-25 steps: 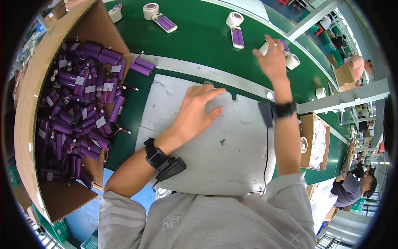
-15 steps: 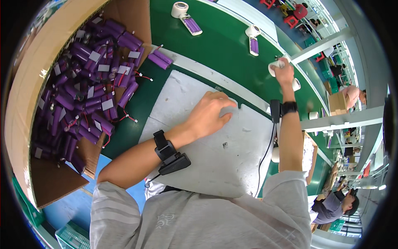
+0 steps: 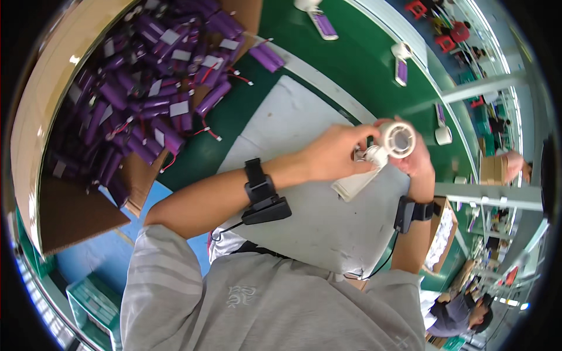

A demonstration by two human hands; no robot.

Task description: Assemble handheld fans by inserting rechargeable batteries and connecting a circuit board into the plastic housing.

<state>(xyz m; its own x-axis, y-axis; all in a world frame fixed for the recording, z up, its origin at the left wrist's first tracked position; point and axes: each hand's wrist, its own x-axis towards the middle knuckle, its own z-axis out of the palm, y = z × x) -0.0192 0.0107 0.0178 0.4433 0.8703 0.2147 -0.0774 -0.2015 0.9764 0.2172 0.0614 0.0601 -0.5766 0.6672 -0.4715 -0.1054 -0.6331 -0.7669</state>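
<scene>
My right hand (image 3: 417, 159) holds a white roll of tape (image 3: 398, 139) up over the grey mat (image 3: 316, 228). My left hand (image 3: 335, 153) pinches at the roll's loose end, where a pale strip of tape (image 3: 355, 183) hangs down from the roll. Both wrists wear black bands, each with a small device attached. Both hands meet above the mat's far right part.
A large cardboard box (image 3: 64, 175) full of purple cylindrical battery packs (image 3: 146, 93) with red wires stands at the left. More purple packs (image 3: 323, 24) and white tape rolls (image 3: 443, 136) lie on the green table (image 3: 363, 64) beyond. Another person (image 3: 456, 313) sits at the lower right.
My right hand has come back from the far table edge with a white tape roll. My left hand has lifted off the mat and joined it at the roll.
</scene>
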